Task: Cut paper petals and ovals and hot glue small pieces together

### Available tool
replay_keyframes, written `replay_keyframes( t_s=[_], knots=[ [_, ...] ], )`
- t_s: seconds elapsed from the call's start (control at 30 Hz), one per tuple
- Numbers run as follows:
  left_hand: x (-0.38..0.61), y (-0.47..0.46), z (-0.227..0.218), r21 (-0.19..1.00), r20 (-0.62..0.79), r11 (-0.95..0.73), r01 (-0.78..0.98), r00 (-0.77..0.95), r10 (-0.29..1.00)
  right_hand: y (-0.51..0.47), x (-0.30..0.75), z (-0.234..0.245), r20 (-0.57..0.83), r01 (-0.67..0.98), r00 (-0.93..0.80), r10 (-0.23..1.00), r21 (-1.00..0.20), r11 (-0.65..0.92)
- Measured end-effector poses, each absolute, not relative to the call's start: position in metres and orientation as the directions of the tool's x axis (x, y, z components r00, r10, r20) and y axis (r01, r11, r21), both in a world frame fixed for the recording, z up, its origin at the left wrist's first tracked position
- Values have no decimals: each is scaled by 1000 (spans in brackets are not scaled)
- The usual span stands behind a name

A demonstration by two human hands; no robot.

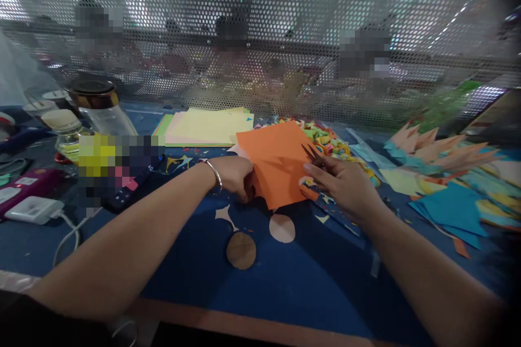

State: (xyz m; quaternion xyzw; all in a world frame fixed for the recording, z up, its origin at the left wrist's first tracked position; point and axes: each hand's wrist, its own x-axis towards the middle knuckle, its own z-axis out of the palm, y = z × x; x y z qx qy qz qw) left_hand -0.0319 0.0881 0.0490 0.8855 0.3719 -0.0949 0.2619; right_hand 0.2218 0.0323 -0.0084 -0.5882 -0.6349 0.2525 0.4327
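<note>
An orange sheet of paper is held up at its left edge by my left hand, whose fingers are closed and partly hidden against the sheet. At the sheet's right edge, my right hand grips a pair of scissors, its blades parted and pointing up and left. Below the sheet lie a pale pink paper circle and a brown circle. A pale offcut rests beside them on the blue table.
Yellow, pink and green sheets are stacked at the back. Behind the orange sheet is a heap of colourful scraps. Blue paper pieces and pointed peach paper shapes lie right. Jars, a phone and a white charger stand left.
</note>
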Motion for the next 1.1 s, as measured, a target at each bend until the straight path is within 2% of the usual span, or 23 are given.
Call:
replay_keyframes(
  t_s=[0.07,0.13,0.2,0.27,0.4,0.47,0.57,0.73,0.9,0.97,1.1],
  knots=[
    [-39,94,52,437,-359,-563,701,710,605,32,220,-6,244,546,72,967,-821,166],
    [-49,101,55,588,-328,-495,640,747,578,31,219,-3,238,546,74,968,-823,160],
    [-57,104,57,782,-306,-312,540,768,562,30,218,-1,238,529,74,968,-833,164],
    [-60,103,56,896,-289,-122,427,768,571,30,217,-1,243,512,79,967,-842,170],
    [-42,90,47,963,-266,125,239,760,593,30,217,-3,263,488,105,959,-854,181],
    [-28,80,39,968,-245,205,144,715,655,31,218,-4,274,485,119,954,-855,185],
    [-10,68,27,967,-251,215,137,659,709,32,220,-6,289,493,140,947,-850,186],
    [0,52,9,991,-128,119,52,551,825,33,219,-3,328,505,159,931,-838,209],
    [0,45,1,999,-10,21,-24,398,917,21,207,9,509,600,226,830,-744,293],
    [1,43,1,999,21,-1,-51,374,927,15,201,10,511,608,153,846,-723,327],
    [2,38,5,986,50,13,-165,376,925,8,190,8,362,567,-72,929,-751,337]
  ],
)
